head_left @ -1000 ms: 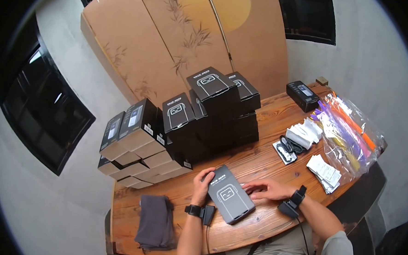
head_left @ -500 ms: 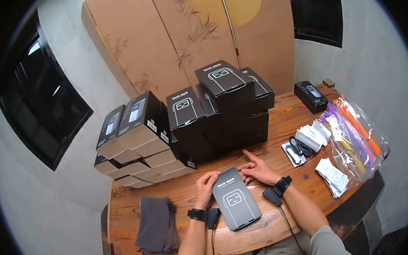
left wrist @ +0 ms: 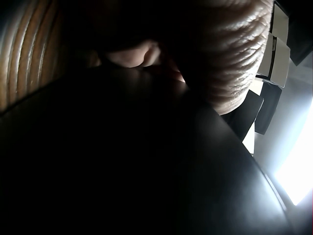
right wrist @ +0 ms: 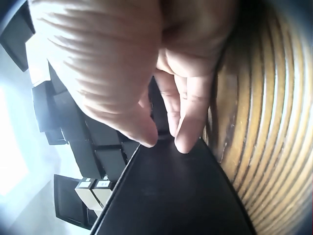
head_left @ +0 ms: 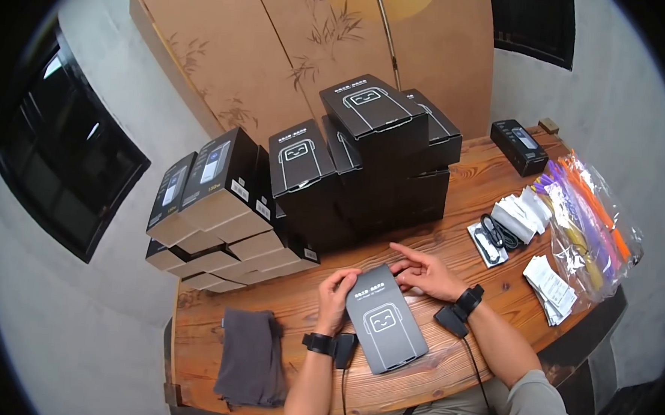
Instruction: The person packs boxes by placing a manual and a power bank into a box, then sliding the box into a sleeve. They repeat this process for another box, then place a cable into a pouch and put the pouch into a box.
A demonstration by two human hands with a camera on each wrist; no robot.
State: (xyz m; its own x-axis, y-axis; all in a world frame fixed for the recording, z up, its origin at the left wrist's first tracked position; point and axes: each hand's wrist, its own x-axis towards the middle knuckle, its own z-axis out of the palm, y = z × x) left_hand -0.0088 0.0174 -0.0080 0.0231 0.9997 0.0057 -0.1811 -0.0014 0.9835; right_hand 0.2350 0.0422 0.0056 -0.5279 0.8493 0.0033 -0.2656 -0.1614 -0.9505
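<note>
A flat dark grey box [head_left: 384, 319] with a line-drawn smiling face on its top lies at the near side of the wooden table. My left hand [head_left: 333, 301] grips its far left corner, thumb side up along the edge. In the left wrist view, the dark box [left wrist: 122, 161] fills much of the frame below the fingers. On the box's right side, near the far end, my right hand [head_left: 432, 279] pinches the edge, one finger stretched out beyond it. The right wrist view shows thumb and fingertips on the narrow black side [right wrist: 171, 191].
Black boxes [head_left: 362, 141] and cream-sided boxes [head_left: 258, 260] are stacked behind. A folded grey cloth [head_left: 251, 357] lies at left. Rightward are a coiled black cable [head_left: 499, 231], white packets [head_left: 522, 215], paper slips [head_left: 550, 292], a clear bag of coloured strips [head_left: 591, 228] and another black box [head_left: 519, 147].
My right hand has moved from beside the box's right edge up to its far right side and touches it there. The left hand keeps its grip. The head view has shifted slightly.
</note>
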